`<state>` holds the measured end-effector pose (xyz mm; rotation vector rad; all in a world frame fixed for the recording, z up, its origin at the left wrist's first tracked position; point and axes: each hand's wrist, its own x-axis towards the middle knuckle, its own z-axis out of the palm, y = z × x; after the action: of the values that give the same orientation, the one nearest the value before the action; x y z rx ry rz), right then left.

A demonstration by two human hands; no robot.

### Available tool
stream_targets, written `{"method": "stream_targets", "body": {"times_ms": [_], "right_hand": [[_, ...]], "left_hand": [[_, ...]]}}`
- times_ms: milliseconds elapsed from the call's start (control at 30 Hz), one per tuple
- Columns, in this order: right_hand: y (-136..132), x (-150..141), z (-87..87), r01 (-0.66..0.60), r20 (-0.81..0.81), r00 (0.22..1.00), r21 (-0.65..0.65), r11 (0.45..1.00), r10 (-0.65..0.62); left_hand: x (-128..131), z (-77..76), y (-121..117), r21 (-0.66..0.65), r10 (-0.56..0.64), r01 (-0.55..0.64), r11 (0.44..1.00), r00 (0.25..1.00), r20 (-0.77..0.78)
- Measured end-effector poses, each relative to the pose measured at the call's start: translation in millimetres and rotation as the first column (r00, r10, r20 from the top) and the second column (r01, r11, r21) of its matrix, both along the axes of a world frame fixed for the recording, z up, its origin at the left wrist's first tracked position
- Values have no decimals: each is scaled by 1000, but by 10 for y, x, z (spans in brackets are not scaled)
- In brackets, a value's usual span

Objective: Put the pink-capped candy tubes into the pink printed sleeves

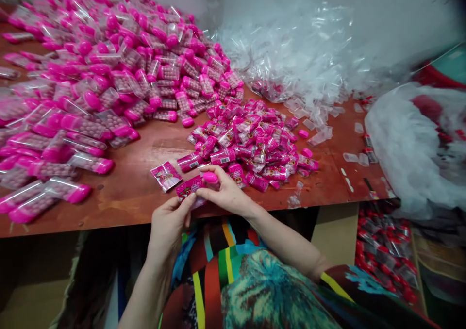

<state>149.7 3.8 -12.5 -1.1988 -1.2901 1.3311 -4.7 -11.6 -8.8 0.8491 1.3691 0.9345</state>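
Note:
My left hand and my right hand meet at the near edge of the brown table. Together they grip one small pink-capped candy tube with a pink printed sleeve. My right fingers close around the pink cap end; my left fingers pinch the sleeve end. A loose pink printed sleeve lies flat just left of my hands. Just beyond my right hand sits a pile of sleeved pink tubes.
A large heap of clear pink-capped tubes of pink candy covers the left and far table. A mound of clear plastic film lies at the back right. A white bag sits right; red-capped tubes fill a box below.

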Motion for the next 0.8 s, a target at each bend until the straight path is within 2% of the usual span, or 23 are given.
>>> {"method": "stream_targets", "body": {"times_ms": [100,167,333,433,467,533,600,700,800], "right_hand": [[-6,-58,-57,2,59,998,31,1000,-4],[16,-79,-73,7,176,984,64,998,-18],[96,-117,-25,-164,519,850,102,981,89],[94,-161,17,-117,616,788,137,984,8],[81,-178,31,-64,593,804,162,985,-45],[41,-213,61,34,437,894,165,986,-104],[-6,-253,81,25,189,981,68,997,-37],[-59,-300,70,-54,-108,993,-57,997,47],[-82,-289,35,18,-195,980,-82,996,-34]], "left_hand": [[-4,-45,-15,-37,69,-69,997,997,25],[-56,-49,-41,-60,103,-101,993,994,24],[-325,51,-109,-47,223,-227,973,972,-72],[-412,127,-141,-68,269,-271,960,963,-33],[-407,145,-148,-83,263,-262,961,965,6],[-349,164,-154,-118,248,-236,965,964,99],[-247,161,-146,-162,235,-205,965,952,195],[-75,134,-125,-214,237,-177,961,924,300],[57,112,-106,-225,256,-190,956,914,315]]}}
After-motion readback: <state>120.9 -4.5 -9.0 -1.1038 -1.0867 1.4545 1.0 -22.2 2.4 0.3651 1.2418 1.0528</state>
